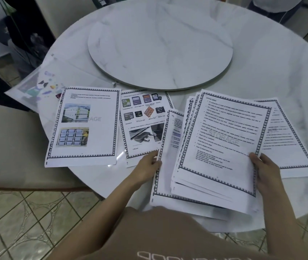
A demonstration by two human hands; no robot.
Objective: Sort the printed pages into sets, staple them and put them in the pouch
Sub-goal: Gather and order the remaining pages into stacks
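Note:
Printed pages with chequered borders lie across the near side of the round marble table (261, 59). My right hand (265, 171) grips the lower right corner of a fanned stack of text pages (220, 139), held just above the table. My left hand (147, 164) pinches the left edge of a single page (168, 162) that sits under that stack. A page with two photos (85, 126) lies flat at the left, and a page showing memory cards (142, 119) lies beside it. Another text page (288, 143) lies at the right. The clear printed pouch (37, 85) rests at the table's left edge.
A round marble turntable (160, 51) fills the table's centre. A beige chair (5, 147) stands at the near left, over a tiled floor (18, 222). A small clip-like object (115, 83) lies by the turntable's rim.

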